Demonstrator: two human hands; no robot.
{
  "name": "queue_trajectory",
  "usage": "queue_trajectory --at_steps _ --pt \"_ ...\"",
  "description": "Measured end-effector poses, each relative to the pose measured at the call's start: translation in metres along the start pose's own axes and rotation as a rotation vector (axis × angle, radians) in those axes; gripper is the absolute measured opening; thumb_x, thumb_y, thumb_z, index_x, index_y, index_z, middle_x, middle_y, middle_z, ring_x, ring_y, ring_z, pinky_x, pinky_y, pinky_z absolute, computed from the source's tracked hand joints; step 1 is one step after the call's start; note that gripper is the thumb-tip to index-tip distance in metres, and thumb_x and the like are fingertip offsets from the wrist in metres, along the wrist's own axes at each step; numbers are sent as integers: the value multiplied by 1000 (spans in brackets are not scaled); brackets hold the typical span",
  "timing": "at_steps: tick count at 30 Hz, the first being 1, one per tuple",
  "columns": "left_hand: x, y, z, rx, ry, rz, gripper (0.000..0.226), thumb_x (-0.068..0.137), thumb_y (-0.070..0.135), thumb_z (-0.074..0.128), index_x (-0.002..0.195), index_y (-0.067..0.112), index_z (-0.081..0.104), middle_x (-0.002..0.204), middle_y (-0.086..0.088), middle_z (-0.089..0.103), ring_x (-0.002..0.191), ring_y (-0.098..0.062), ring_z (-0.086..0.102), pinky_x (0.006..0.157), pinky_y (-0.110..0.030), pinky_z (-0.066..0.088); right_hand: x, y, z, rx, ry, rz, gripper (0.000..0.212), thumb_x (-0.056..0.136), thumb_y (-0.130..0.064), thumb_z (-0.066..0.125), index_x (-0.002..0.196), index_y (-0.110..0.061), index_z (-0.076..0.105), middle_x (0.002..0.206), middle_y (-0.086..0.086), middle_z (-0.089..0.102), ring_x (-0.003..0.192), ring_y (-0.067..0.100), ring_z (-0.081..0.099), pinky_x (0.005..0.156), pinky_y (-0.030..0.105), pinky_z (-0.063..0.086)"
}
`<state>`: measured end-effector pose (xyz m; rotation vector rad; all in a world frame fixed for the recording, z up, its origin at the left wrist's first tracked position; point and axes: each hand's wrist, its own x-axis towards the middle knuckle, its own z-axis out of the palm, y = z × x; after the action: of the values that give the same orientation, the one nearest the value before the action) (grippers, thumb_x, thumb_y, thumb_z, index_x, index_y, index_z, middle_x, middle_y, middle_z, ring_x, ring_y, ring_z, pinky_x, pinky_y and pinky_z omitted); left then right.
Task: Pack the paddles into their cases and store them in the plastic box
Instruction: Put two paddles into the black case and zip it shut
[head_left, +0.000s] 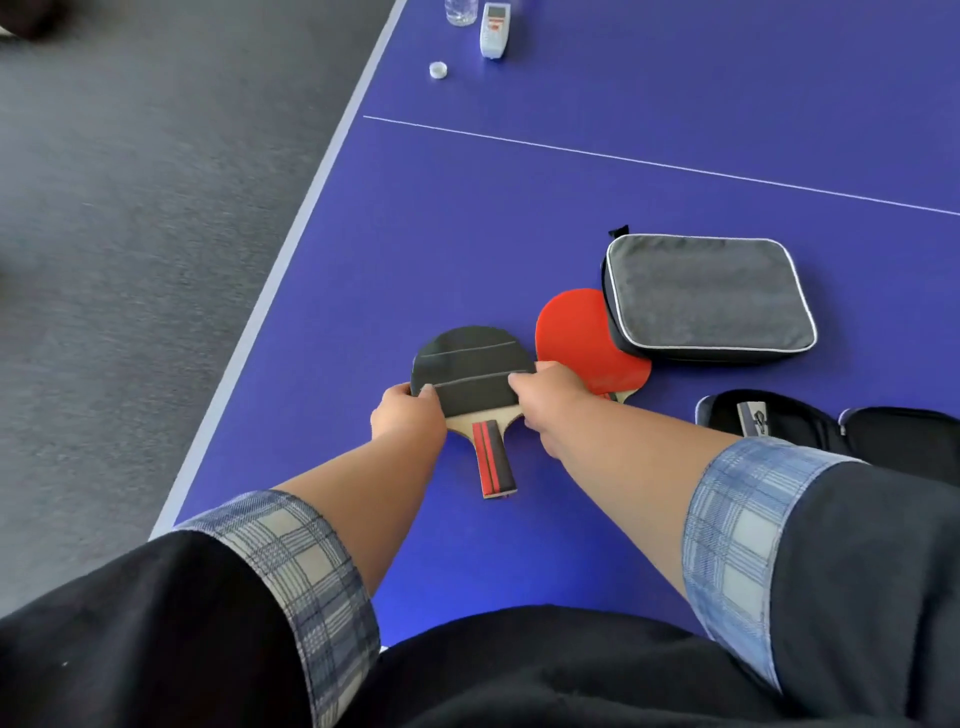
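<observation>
Pulling a dark cover down over a paddle, you had your left hand pinching the cover's lower edge on one side and your right hand pinching it on the other, fingers curled onto the fabric. That paddle lay on the table toward its left edge, not far from the near edge, with most of the blade covered and only a strip of wood and the striped handle showing. Just beside it to the right, the red paddle lay uncovered, its far side tucked under the closed grey case. A black case sat unzipped by the near right. By my reading you were early on: one paddle half sleeved, neither one cased, and the plastic box nowhere in view.
</observation>
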<state>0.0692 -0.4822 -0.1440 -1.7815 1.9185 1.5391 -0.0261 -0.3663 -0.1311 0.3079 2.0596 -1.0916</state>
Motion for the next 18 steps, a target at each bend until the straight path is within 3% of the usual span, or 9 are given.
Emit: queue_trajectory --at_steps 3,5,7,9,12,14,18 --pt "-14 13 3 -251 -57 -41 23 92 30 46 114 33 53 94 1 68 80 -28 73 63 -37 61 -4 0 -17 168 3 0 28 94 -15 54 119 -6 63 103 11 60 86 26 53 76 40 50" --pt "-27 26 10 -285 -93 -32 27 93 30 47 117 41 47 96 2 68 79 -25 73 56 -31 59 -11 4 -33 232 45 -18 28 91 -22 57 112 -9 68 106 15 70 91 29 64 90 51 57" --pt "-41 37 20 -220 -142 21 30 95 32 48 123 41 47 98 1 68 78 -24 72 51 -27 56 -19 11 -52 285 118 4 31 87 -33 61 109 -11 68 109 15 71 99 35 69 90 55 57" --pt "-64 48 50 -112 -214 107 32 96 33 48 128 39 47 99 1 67 81 -22 72 52 -27 57 -26 36 -89 369 200 29 37 82 -41 64 108 -15 66 106 11 71 94 33 71 84 51 60" --pt "-70 55 62 10 -278 187 34 97 35 47 130 40 47 98 2 65 78 -20 69 64 -36 62 -31 54 -107 429 178 40 47 74 -49 66 111 -20 63 105 7 71 88 29 72 78 48 62" --pt "-88 56 86 166 -370 275 33 96 37 45 128 43 48 99 3 65 80 -21 68 70 -39 61 -39 79 -137 507 226 27 59 71 -52 68 122 -24 58 111 1 70 96 25 71 85 48 61" --pt "-129 53 140 392 -507 508 33 98 30 46 128 40 54 108 7 65 81 -11 61 58 -23 43 -50 134 -198 506 302 32 55 74 -52 69 125 -33 61 109 -7 71 98 17 69 93 44 56"
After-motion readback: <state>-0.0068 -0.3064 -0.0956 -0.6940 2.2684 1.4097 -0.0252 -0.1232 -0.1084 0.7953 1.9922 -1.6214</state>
